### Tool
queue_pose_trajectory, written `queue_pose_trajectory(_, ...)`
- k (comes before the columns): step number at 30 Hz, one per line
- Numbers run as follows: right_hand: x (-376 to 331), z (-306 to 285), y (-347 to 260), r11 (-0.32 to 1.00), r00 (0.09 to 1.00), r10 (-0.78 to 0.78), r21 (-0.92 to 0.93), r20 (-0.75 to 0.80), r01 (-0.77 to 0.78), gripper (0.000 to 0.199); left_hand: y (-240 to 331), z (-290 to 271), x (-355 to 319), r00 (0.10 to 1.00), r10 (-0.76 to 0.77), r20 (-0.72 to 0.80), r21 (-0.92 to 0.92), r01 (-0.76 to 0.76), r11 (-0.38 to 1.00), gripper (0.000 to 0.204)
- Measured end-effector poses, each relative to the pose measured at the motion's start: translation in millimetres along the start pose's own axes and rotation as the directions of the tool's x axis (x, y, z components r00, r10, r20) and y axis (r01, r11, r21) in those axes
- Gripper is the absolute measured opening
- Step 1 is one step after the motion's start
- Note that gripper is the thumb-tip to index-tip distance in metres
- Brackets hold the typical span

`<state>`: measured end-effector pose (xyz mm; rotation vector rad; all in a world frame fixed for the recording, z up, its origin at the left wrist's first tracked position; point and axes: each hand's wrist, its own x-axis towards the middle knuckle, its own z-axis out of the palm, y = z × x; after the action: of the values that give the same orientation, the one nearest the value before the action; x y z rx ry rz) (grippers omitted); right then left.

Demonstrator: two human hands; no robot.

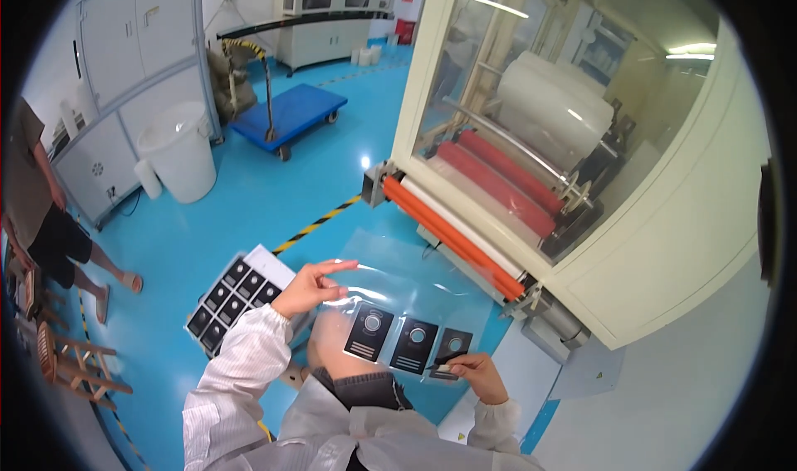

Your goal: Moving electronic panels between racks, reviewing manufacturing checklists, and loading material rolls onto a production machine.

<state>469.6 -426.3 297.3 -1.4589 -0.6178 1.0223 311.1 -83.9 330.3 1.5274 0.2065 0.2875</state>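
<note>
A clear plastic sheet (398,288) with a row of black rectangular panels (370,331) along its lower part spreads in front of me, over my legs. Each panel has a round ring and pale lines. My left hand (309,290) grips the sheet's left side, its index finger stretched out over the film and the thumb lower down. At the rightmost panel (454,348), my right hand (481,377) pinches a small pale object with a thin dark end (447,366), too small to name surely. It covers part of that panel's lower edge.
Left of my arm lie sheets with several black panels (231,302). A large cream machine (664,280) with an orange roller (452,237) stands close on the right. Farther off are a blue platform cart (290,114), a white bin (184,160), a wooden stool (81,359) and a person (50,214).
</note>
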Motion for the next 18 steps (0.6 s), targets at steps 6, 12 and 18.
queue_pose_trajectory(6, 24.6, -0.2, 27.0, 0.996, 0.982, -0.056, -0.075, -0.180, 0.043, 0.016, 52.6, 4.5, 12.8, 0.986, 0.088, 0.142, 0.209, -0.116, 0.971, 0.046)
queue_pose_trajectory(12, 50.5, 12.8, 34.0, 0.946, 0.910, -0.302, 0.028, -0.284, 0.323, 0.019, 121.5, 15.9, 22.7, 0.961, 0.108, 0.255, 0.511, -0.229, 0.829, 0.045)
queue_pose_trajectory(18, 76.4, 45.5, -11.1, 0.858, 0.728, -0.495, -0.134, -0.474, 0.496, 0.017, 170.7, 25.1, 25.1, 0.949, 0.050, 0.311, 0.734, -0.273, 0.622, 0.046)
